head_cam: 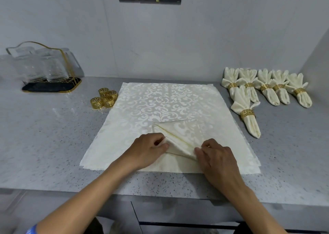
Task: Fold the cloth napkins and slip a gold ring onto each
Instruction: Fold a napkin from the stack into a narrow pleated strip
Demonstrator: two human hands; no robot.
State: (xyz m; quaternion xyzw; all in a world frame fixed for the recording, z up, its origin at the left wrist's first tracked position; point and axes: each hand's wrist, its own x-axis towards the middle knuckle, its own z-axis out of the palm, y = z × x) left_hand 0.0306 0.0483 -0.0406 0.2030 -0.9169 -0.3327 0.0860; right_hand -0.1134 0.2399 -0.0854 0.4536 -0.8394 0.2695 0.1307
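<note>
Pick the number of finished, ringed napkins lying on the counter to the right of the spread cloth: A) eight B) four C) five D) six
D: five ringed napkins lie in a back row and one more lies nearer, each with a gold ring round it.

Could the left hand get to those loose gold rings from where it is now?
Probably yes. The gold rings sit on the counter ahead-left of the left hand, nothing between, but it's pinching the napkin and must let go first.

No text or label can be read
</note>
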